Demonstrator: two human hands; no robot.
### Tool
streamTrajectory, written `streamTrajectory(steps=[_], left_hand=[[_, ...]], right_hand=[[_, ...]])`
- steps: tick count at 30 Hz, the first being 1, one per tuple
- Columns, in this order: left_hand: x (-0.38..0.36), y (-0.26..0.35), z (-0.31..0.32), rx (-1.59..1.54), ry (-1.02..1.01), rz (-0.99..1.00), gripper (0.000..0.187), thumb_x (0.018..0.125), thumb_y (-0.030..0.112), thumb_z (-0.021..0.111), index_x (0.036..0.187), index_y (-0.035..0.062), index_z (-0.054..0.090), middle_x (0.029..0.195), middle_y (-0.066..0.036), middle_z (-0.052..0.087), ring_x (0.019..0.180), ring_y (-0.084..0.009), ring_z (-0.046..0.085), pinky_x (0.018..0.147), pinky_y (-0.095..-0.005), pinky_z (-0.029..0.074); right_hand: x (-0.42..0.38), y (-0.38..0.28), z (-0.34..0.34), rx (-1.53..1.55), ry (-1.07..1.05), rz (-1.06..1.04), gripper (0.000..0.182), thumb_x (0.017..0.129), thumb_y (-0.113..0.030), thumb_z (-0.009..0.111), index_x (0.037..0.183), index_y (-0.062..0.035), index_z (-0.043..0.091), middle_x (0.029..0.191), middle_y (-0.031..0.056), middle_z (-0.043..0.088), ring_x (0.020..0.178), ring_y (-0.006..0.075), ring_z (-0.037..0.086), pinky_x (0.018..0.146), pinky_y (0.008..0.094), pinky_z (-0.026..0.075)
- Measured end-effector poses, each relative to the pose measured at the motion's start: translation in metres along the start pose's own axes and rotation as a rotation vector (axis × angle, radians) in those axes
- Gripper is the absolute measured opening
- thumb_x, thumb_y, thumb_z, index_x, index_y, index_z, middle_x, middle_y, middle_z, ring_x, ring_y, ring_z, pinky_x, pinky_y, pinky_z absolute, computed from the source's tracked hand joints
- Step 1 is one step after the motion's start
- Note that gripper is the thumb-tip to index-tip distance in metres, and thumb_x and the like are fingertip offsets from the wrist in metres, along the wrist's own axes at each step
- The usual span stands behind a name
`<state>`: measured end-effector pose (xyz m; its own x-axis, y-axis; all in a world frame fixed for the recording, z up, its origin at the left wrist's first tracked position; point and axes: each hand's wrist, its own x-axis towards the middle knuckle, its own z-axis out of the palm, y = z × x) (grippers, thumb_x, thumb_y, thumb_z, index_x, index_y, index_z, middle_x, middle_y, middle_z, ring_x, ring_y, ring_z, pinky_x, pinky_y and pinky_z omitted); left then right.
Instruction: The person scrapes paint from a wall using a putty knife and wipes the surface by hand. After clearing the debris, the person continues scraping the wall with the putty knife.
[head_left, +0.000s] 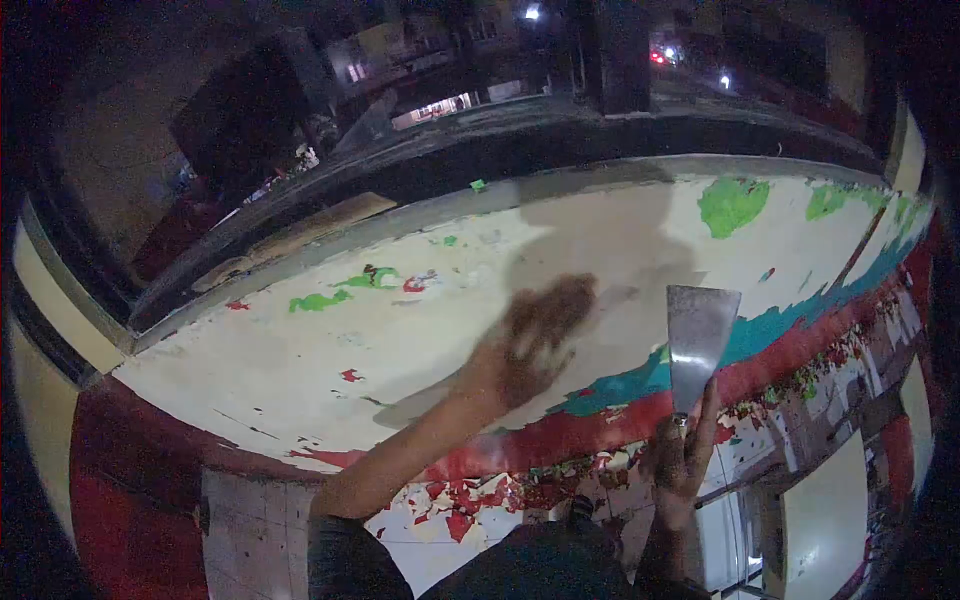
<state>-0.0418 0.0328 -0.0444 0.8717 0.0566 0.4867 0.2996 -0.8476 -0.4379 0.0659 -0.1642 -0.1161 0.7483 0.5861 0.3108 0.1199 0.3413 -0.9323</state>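
Observation:
My left hand [545,340] is stretched out over the white painted surface [430,330], somewhat blurred, with its fingers reaching up and to the right and no object showing in it. Lower right, my right hand [683,455] grips a paint scraper [700,335] by its handle. The broad metal blade points upward and overlaps the teal and white paint in this view. Patches of green paint [733,205] show on the white surface. Along its lower edge run a teal band [640,385] and a red band [480,455].
A dark window ledge [520,140] runs above the surface, with a night street and lights beyond. A flat strip [320,222] lies along the ledge. Red and white paint flakes [460,500] litter the tiled floor [255,530] below.

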Motion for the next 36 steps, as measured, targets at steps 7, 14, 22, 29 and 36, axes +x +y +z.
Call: streamTrajectory(steps=[7, 14, 22, 29, 36], left_hand=[[-0.037, 0.018, 0.019, -1.015, 0.048, -0.342, 0.033, 0.081, 0.025, 0.050, 0.105, 0.0021, 0.050, 0.092, -0.012, 0.060, 0.079, -0.0177, 0.059, 0.068, -0.0294, 0.048], [-0.002, 0.025, -0.017, -1.330, 0.152, -0.812, 0.025, 0.082, 0.019, 0.052, 0.093, -0.0034, 0.053, 0.089, -0.015, 0.059, 0.065, -0.0195, 0.058, 0.058, -0.0287, 0.047], [-0.016, 0.017, 0.007, 0.033, 0.361, -0.563, 0.060, 0.075, 0.036, 0.057, 0.115, -0.0060, 0.042, 0.128, -0.028, 0.026, 0.120, -0.0471, 0.018, 0.094, -0.0598, 0.011], [-0.016, 0.014, 0.037, 0.225, 0.060, -0.052, 0.053, 0.079, 0.044, 0.046, 0.118, 0.0076, 0.046, 0.130, -0.012, 0.034, 0.123, -0.0318, 0.024, 0.098, -0.0549, 0.007], [-0.027, -0.002, 0.028, 0.274, 0.160, -0.200, 0.049, 0.078, 0.043, 0.050, 0.114, 0.0098, 0.051, 0.132, -0.006, 0.032, 0.125, -0.0268, 0.023, 0.100, -0.0528, 0.006]], right_hand=[[0.002, -0.004, 0.017, 0.043, -0.202, 0.273, 0.055, 0.086, -0.017, 0.042, 0.133, -0.0044, 0.015, 0.083, 0.0039, 0.048, 0.056, 0.0077, 0.042, 0.048, 0.0216, 0.036], [0.016, 0.012, 0.042, -0.025, -0.422, 0.233, 0.050, 0.087, -0.014, 0.038, 0.131, 0.0013, 0.019, 0.105, 0.0154, 0.047, 0.075, 0.0142, 0.048, 0.063, 0.0255, 0.042], [-0.007, 0.060, 0.004, 0.094, -0.201, 0.256, 0.054, 0.087, -0.014, 0.038, 0.132, 0.0022, 0.013, 0.121, 0.0166, 0.037, 0.086, 0.0159, 0.045, 0.075, 0.0295, 0.041], [-0.007, 0.060, -0.007, 0.089, -0.093, 0.393, 0.059, 0.086, -0.020, 0.042, 0.132, 0.0026, 0.013, 0.112, 0.0133, 0.042, 0.084, 0.0157, 0.045, 0.072, 0.0283, 0.040], [-0.004, 0.079, -0.019, -0.051, -0.152, 0.164, 0.058, 0.087, -0.020, 0.042, 0.133, -0.0028, 0.012, 0.073, 0.0035, 0.046, 0.054, 0.0078, 0.042, 0.046, 0.0220, 0.036]])
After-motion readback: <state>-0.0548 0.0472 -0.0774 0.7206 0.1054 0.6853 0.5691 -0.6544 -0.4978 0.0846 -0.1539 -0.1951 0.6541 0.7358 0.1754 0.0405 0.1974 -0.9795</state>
